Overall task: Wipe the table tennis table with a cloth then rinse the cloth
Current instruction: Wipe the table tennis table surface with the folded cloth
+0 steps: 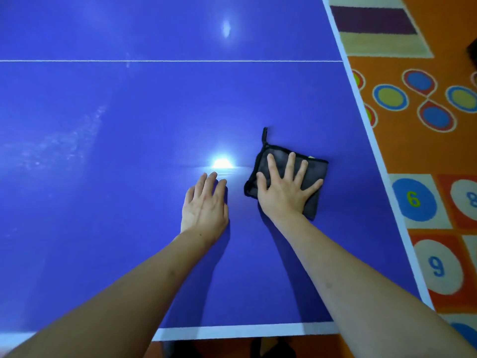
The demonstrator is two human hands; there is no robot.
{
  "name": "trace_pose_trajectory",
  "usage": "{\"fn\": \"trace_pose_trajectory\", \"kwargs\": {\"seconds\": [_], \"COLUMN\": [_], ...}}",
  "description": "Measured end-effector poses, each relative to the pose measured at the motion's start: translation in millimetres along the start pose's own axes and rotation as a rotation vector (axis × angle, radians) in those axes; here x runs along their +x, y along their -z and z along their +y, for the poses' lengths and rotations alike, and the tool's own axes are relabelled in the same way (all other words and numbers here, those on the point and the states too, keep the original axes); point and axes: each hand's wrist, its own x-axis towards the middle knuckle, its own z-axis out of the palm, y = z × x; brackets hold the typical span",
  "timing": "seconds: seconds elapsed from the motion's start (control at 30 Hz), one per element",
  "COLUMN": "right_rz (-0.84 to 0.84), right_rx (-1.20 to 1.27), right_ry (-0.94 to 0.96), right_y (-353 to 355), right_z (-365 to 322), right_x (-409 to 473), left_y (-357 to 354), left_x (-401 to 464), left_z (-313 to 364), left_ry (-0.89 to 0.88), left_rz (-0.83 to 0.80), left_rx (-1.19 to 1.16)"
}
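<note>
From the head camera, the cloth is a dark grey, nearly black microfibre square with a black stitched border and a thin black hanging loop that sticks out from its far left corner, beyond the fingertips. A small pale tag peeks from its far edge, just past the ring finger. The cloth lies flat on the blue table tennis table, with its right edge not far from the table's white side line.

The right hand presses on the cloth palm down, its fingers straight and spread wide, the thumb reaching over the cloth's left border. The cloth shows between and beyond the fingers and under the heel of the hand.

The left hand rests flat on the bare table just left of the cloth, fingers straight and close together, gripping nothing. A bright light reflection sits right beyond its fingertips. A patterned orange rug with numbered circles lies beside the table.
</note>
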Motion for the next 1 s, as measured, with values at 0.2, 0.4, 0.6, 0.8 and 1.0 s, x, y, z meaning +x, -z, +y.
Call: {"fn": "trace_pose_trajectory", "kwargs": {"seconds": [0.2, 0.4, 0.6, 0.8, 1.0], "right_rz": [-0.024, -0.047, -0.086, -0.059, -0.032], "right_rx": [-0.023, -0.033, -0.120, -0.157, -0.116], "right_ry": [0.114, 0.265, 0.608, 0.829, 0.744], "right_y": [-30, -60, -72, -69, -52], "right_z": [-138, -264, -316, -268, -155], "right_x": [-37, -58, -76, -92, -92], "left_y": [6, 13, 26, 29, 23], "left_x": [-43, -81, -118, -135, -127], "left_z": [-129, -232, -292, -271, -177], "left_ry": [0.112, 0.209, 0.323, 0.335, 0.248], "left_rz": [0.007, 0.022, 0.034, 0.030, 0.036], "left_rx": [0.022, 0.019, 0.022, 0.028, 0.051]}}
